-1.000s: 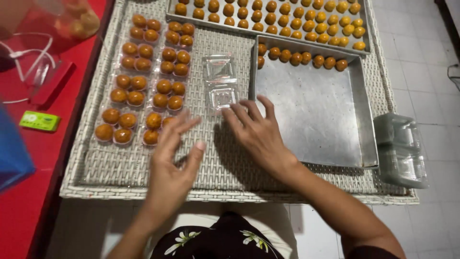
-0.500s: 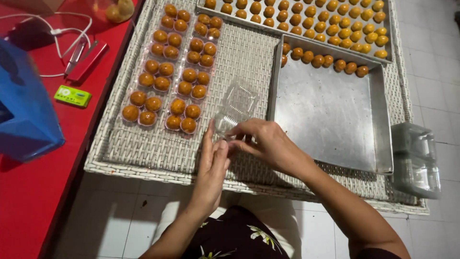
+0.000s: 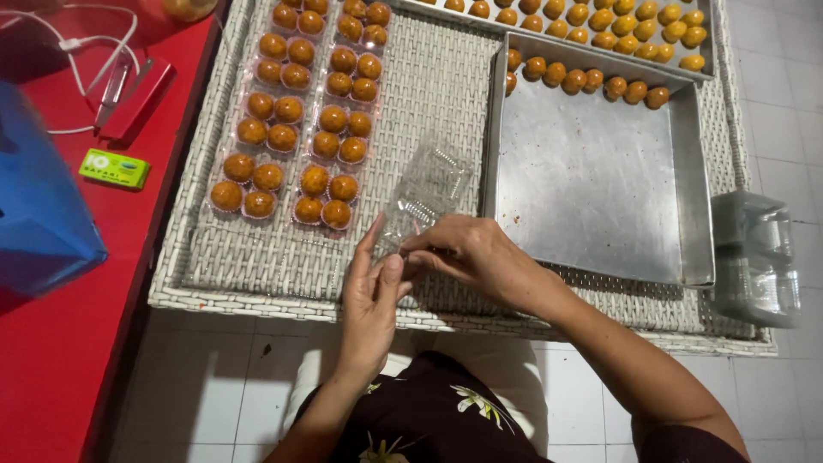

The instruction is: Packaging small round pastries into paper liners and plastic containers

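Note:
Both hands hold a clear plastic clamshell pack [image 3: 426,193] lifted over the white wicker tray [image 3: 257,266]. My left hand [image 3: 370,296] pinches its near edge from below. My right hand [image 3: 473,257] grips the same edge from the right. The pack is empty and tilts away from me. To its left lie two clear packs filled with round golden-brown pastries [image 3: 296,129]. To its right sits a metal baking pan [image 3: 591,180] with a row of pastries [image 3: 583,79] along its far side.
A second pan of pastries [image 3: 634,26] sits at the back. A stack of empty clear packs [image 3: 754,257] rests at the wicker tray's right edge. On the red table [image 3: 60,343] at left lie a blue bag [image 3: 39,214], a red stapler [image 3: 133,94], a green box [image 3: 114,169] and a white cable [image 3: 60,43].
My hands picked the empty clear pack off the wicker tray and raised it toward me. The view shifted right, showing more of the red table.

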